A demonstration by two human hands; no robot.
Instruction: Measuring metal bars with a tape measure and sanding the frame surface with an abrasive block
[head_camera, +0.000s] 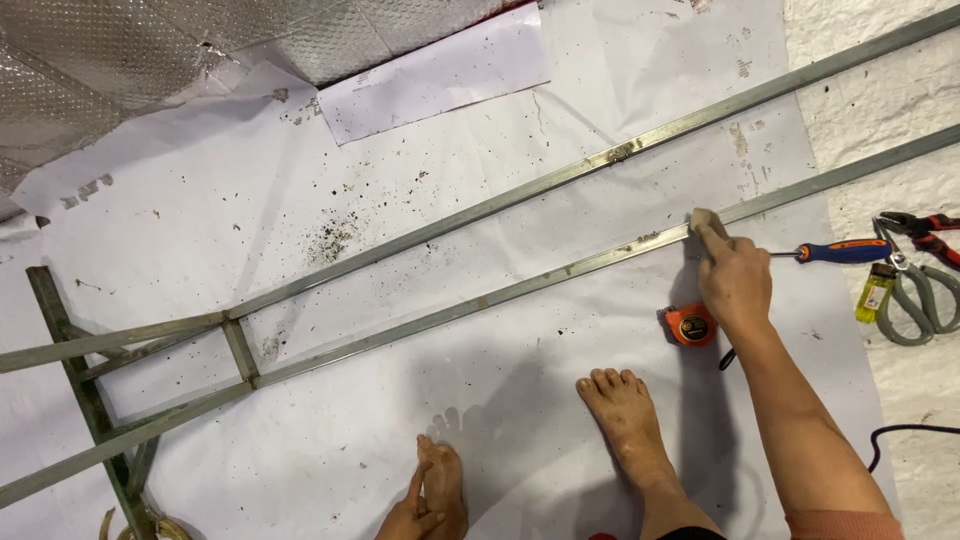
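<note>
Two long grey square-section steel tubes [560,180], running side by side from lower left to upper right across white paper sheeting [420,440] on the floor, joined near the left end by a short cross-piece [241,349] and braced there by further angled bars [85,400]. Seen from above, bare feet planted on the sheeting below the nearer tube [470,302]. Right hand [735,280] stretched forward to that nearer tube, fingers pinched shut on a small grey-brown pad [706,220], pressed onto the tube's top face close to a weld spot; long axis of the tube slanting away to upper right and back to lower left beneath the grip. Left hand [412,515] low at the bottom edge, resting against the left foot, well apart from both tubes, fingers loosely extended and grasping nothing. Right hand by far the nearer to the metalwork. Just below the right wrist, an orange tape measure [690,325]. To its right, a screwdriver with blue and orange handle [842,251], grey-handled scissors [920,300], red-handled pliers [925,230], a small yellow lighter [875,292].
</note>
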